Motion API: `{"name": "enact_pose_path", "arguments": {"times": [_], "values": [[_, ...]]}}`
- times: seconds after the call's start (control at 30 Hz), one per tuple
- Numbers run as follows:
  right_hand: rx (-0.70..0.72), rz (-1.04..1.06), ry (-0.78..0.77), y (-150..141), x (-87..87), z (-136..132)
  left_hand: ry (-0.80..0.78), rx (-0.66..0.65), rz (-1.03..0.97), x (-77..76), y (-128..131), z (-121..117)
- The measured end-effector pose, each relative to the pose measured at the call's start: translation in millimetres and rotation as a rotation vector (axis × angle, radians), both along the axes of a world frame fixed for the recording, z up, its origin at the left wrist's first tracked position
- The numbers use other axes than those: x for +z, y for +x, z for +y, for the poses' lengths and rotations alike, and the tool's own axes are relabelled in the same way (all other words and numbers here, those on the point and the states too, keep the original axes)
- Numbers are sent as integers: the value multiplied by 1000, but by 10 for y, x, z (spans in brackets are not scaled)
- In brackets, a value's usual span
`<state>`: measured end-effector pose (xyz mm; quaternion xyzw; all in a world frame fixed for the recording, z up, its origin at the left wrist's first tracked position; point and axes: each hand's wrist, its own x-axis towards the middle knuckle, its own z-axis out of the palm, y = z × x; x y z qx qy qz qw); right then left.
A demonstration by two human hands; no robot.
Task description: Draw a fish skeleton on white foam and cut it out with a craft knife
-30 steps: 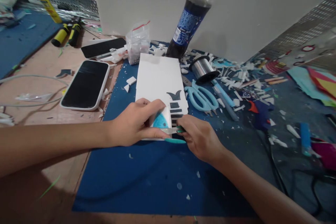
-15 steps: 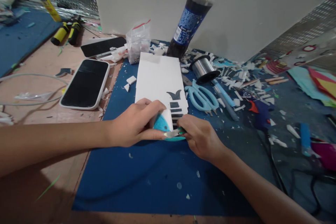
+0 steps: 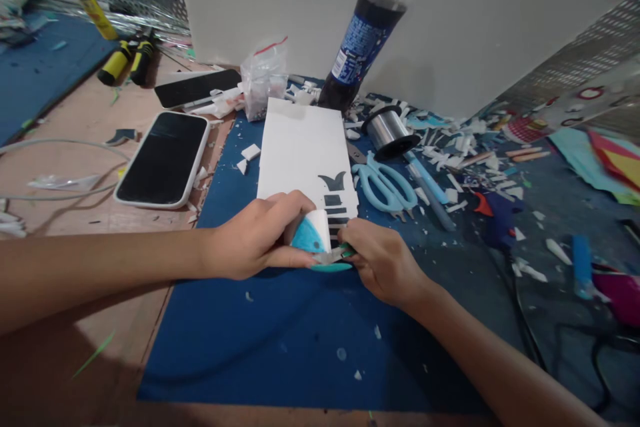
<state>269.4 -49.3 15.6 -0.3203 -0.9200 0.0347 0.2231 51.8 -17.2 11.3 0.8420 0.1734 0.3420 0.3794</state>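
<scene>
My left hand (image 3: 267, 237) is closed around a white foam piece with a blue painted face and a dark dot (image 3: 309, 235), over the lower end of a white sheet (image 3: 303, 140). In my right hand (image 3: 377, 257) is a small knife with a green body, mostly hidden by the fingers; its pale blade (image 3: 329, 256) lies against the foam piece's lower edge, close to my left thumb. A teal curved strip (image 3: 331, 267) shows just below the blade; what it belongs to is unclear. Dark cut-out shapes (image 3: 333, 181) lie on the sheet near both hands.
Light-blue scissors (image 3: 383, 187), a wire spool (image 3: 390, 133) and a dark drink bottle (image 3: 363, 40) stand or lie beyond my hands. A phone (image 3: 163, 160) is at left. White scraps (image 3: 465, 147) and a glue gun (image 3: 500, 220) lie right on the blue mat (image 3: 250, 347).
The teal strip has shifted slightly left and down under the blade. Both hands keep nearly the same place and grip.
</scene>
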Motion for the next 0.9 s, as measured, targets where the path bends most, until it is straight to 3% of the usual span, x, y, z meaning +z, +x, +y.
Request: {"name": "enact_pose_path", "arguments": {"times": [0.2, 0.4, 0.67, 0.9], "values": [[3, 32, -36, -6, 1, 4, -62, -11, -33, -43, -16, -10], [-2, 34, -69, 28, -13, -4, -60, -3, 76, 20, -6, -17], [18, 60, -92, 60, -28, 4, -137, -86, -13, 16, -11, -9], [18, 50, -117, 78, -30, 11, -103, -76, 25, 19, -24, 7]]}}
